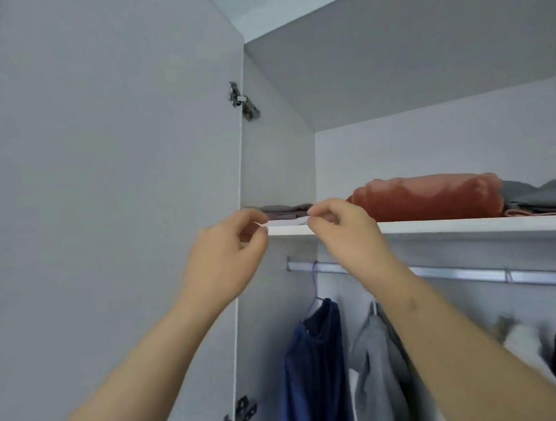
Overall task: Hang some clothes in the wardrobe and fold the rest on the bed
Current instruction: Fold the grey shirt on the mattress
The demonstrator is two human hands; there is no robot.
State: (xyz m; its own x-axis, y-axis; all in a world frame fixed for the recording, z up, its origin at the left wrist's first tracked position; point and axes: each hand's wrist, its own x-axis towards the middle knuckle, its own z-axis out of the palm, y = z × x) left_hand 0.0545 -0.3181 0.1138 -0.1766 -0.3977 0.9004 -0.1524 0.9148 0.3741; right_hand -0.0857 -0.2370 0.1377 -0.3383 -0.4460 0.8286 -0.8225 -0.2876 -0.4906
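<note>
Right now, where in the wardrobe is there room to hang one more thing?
The rail is bare between the grey hoodie and the next hanger hook to its right. Past that hook, blurred clothes crowd it. The shelf is full: folded pile, rust blanket, grey bedding.

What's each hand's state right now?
Left hand: pinching the left end of a thin white item.
Right hand: pinching its right end.

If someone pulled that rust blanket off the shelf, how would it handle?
The blanket looks plush and bulky, so probably soft, floppy and light for its size. It lies loosely rolled on the shelf, so it would likely unroll rather than hold shape.
</note>
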